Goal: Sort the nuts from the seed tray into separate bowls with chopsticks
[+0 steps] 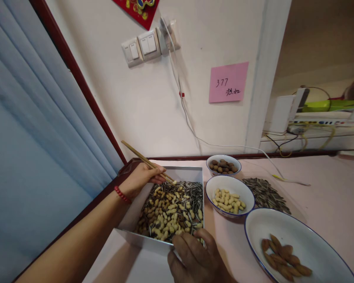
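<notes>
My left hand (153, 173), with a red bead bracelet at the wrist, is closed around a pair of wooden chopsticks (135, 152). Their tips point down into a white box (188, 169), with a peanut (174, 182) at the tips. Inside the box lie many unshelled peanuts (171, 217) mixed with striped sunflower seeds (194, 193). At the box's near right corner, my right hand (194, 255) has its fingers curled over the rim; part of its grip is hidden.
Right of the box stand a small bowl of round brown nuts (223, 166), a bowl of peanuts (228, 201) and a larger oval dish (318, 243) holding almond-shaped nuts (283, 257). A sunflower seed pile (264, 194) lies on the pink tabletop. A white cable (230, 146) crosses behind.
</notes>
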Demonstrator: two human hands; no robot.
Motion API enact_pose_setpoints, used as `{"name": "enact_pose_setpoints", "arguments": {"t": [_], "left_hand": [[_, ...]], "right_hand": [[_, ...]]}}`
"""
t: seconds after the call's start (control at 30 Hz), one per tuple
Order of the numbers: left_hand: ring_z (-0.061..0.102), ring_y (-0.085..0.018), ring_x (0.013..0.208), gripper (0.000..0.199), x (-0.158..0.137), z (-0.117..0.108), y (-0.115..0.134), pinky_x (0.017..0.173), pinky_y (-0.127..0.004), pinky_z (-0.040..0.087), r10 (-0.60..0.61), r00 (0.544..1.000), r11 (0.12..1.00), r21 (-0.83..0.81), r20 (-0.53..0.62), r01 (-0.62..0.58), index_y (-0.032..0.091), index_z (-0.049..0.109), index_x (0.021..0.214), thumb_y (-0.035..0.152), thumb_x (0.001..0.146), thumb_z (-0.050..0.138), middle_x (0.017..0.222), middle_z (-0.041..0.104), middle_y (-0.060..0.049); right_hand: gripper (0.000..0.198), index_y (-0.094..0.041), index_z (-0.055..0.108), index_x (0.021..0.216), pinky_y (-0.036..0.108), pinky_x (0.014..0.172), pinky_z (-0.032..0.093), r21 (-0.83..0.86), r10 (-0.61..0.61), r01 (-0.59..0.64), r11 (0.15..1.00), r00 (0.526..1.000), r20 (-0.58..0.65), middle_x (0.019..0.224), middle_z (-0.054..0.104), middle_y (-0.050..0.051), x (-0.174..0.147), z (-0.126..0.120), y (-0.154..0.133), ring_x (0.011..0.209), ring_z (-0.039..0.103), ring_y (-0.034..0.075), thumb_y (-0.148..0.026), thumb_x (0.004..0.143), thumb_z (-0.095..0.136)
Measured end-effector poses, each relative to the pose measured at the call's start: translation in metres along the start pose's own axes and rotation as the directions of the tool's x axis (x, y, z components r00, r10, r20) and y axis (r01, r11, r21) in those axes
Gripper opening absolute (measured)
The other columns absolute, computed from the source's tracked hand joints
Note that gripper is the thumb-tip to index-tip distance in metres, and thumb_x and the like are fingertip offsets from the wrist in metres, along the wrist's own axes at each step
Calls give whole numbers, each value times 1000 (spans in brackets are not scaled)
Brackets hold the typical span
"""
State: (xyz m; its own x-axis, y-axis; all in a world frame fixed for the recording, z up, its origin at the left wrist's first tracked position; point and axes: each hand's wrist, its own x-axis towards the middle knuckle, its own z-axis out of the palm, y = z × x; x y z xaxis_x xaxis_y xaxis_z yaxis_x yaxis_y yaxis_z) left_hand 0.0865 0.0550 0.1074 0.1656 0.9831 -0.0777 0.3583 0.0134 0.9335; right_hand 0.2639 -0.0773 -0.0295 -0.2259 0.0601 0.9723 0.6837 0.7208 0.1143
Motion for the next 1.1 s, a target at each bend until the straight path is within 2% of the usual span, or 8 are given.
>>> {"name": "enact_pose_setpoints", "arguments": {"t": [0.13,0.27,0.4,0.53,0.67,0.9,1.0,1.1], "left_hand": [[74,-20,75,38,-8,19,30,73,-28,61,57,998,990,-131,25,-53,10,74,93,40,73,84,82,78,-12],[74,-19,74,30,-9,55,53,73,-29,61,149,982,971,-208,119,-122,10,75,93,36,79,80,82,78,-11],[74,-19,75,29,-6,92,60,72,-28,61,189,959,974,-168,210,-155,11,75,93,37,82,78,87,78,-11],[73,-18,72,32,-4,105,58,69,-28,60,188,951,978,-135,246,-159,10,75,91,41,83,77,83,78,-10],[73,-19,73,38,-5,91,51,70,-28,60,187,965,979,-111,185,-169,10,74,96,44,82,77,83,77,-11],[73,-19,75,48,-8,41,34,71,-28,59,132,988,991,-47,82,-128,11,75,96,53,74,81,85,77,-11],[73,-20,76,51,-6,23,23,73,-30,59,73,992,996,46,98,-77,11,74,94,56,72,81,86,78,-11],[74,-21,78,49,2,15,8,73,-31,59,16,992,994,109,126,-30,12,74,92,56,72,80,88,78,-12]], "right_hand": [[22,-18,65,71,40,92,34,8,6,-6,1000,1000,18,91,68,4,0,0,0,92,56,16,-7,86,52],[19,-18,65,72,40,91,34,3,15,-15,1000,1000,23,91,68,3,0,-1,0,90,55,16,-9,85,55],[20,-19,64,73,40,91,35,-9,18,-18,1000,999,29,91,69,3,0,0,0,90,56,16,-9,85,53],[20,-20,63,73,39,90,35,-32,5,-5,999,1000,13,92,69,3,0,2,-1,90,56,16,-10,87,53],[20,-19,63,73,40,91,36,-36,31,-31,999,999,12,94,69,3,-1,3,-2,93,56,17,-10,87,53],[23,-19,64,72,39,93,34,-4,14,-14,1000,999,29,93,68,3,-2,0,0,92,55,16,-8,88,51],[21,-18,65,72,39,94,35,7,9,-10,1000,1000,16,91,67,4,-1,0,0,91,56,16,-8,86,53],[20,-19,65,73,40,96,35,6,10,-10,1000,1000,2,92,68,4,-1,1,0,91,56,16,-9,86,54]]}}
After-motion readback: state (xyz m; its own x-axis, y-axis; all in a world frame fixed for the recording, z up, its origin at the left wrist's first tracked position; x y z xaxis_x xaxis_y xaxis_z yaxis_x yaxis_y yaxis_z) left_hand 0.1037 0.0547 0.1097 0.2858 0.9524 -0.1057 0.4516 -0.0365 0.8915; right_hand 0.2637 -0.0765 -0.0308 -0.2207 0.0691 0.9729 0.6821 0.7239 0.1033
